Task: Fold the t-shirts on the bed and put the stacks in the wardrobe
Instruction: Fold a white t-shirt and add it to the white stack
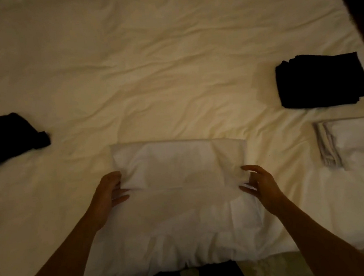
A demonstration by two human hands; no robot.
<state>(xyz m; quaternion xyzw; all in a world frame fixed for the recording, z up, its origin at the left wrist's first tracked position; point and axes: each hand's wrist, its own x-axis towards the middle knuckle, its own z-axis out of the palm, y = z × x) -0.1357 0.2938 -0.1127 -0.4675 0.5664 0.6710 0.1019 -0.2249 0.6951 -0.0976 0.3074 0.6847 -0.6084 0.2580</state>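
White t-shirt mid-fold on bed.
L hand & R hand pinching its side edges, fingers partly curled.

- A white t-shirt lies partly folded on the cream bed sheet, near the bed's front edge, its near part spread toward the person.
- The left hand pinches the shirt's folded edge at its left end, thumb on top and fingers underneath.
- The right hand pinches the same fold at its right end, fingers spread.
- A stack of folded black t-shirts sits on the right side of the bed.
- Just in front of it lies a stack of folded white t-shirts, cut off by the right edge.
- An unfolded black garment lies crumpled at the left edge.
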